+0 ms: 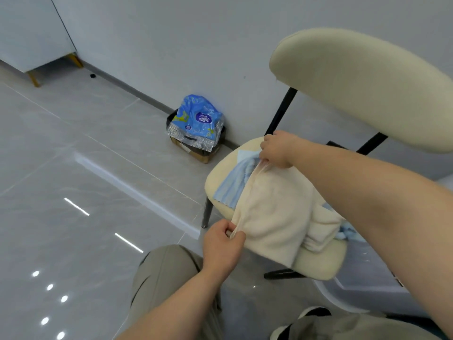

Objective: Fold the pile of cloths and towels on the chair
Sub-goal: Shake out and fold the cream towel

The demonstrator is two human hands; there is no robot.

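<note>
A cream towel lies spread over the seat of a cream chair. My left hand pinches its near corner at the seat's front left edge. My right hand grips the far corner near the chair's back, so the left edge of the towel is stretched between both hands. Under the cream towel lies a light blue striped cloth, partly covered. More light blue cloth shows crumpled at the right side of the seat, mostly hidden by my right forearm.
The chair's padded backrest rises on black struts at the right. A blue plastic pack sits on a cardboard box against the wall. Glossy grey floor tiles spread to the left. My knees in khaki trousers are below.
</note>
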